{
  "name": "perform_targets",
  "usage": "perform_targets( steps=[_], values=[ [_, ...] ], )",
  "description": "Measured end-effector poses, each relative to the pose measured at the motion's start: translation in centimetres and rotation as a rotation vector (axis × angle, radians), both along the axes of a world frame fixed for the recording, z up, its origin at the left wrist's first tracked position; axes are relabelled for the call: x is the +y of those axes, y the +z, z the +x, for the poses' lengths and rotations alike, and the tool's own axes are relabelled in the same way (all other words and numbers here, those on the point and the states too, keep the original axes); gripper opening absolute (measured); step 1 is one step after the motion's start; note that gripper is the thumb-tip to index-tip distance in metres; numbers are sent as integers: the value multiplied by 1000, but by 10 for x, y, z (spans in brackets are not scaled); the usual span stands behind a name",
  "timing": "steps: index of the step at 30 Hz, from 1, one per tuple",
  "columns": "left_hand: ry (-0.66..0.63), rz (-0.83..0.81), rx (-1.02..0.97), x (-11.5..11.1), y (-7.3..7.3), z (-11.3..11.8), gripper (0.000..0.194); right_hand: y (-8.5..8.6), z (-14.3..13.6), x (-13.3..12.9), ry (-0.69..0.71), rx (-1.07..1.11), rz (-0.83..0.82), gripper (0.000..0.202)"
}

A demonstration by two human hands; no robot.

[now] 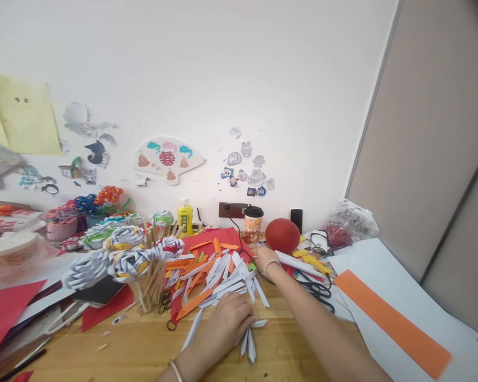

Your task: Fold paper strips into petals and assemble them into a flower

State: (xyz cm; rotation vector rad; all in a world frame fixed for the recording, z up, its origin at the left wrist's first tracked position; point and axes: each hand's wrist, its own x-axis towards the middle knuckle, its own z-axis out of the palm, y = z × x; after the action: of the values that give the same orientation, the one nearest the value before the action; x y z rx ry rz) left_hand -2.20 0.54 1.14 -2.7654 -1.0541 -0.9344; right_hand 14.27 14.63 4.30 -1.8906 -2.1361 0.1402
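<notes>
Left hand (230, 317) pinches strips (251, 348); right hand (266, 260), its grip impossible to tell, might topple the cup (253, 225) by brushing it.

Wall (223, 63): white, upper centre
Panel (430, 116): grey-beige, upper right
Socket (235, 210): dark brown, mid-frame
Tabletop (284, 342): light wood, lower centre

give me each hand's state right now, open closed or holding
Left hand: curled over folded paper pieces; whether it grips one cannot be told.
Right hand: near the lidded cup; open or closed cannot be told.
</notes>
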Motion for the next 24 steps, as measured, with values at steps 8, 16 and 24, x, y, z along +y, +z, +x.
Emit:
perform_targets(
  steps=[8,16,24],
  values=[
    [24,-5,5,2,-1,-1,12,10,25,-17,-9,337,244,30],
    [36,15,-30,-1,5,-3,10,-6,25,-83,145,593,236,21],
    [29,142,-29,-4,14,-3,13,-37,2,-142,258,869,31,20]
  ],
)
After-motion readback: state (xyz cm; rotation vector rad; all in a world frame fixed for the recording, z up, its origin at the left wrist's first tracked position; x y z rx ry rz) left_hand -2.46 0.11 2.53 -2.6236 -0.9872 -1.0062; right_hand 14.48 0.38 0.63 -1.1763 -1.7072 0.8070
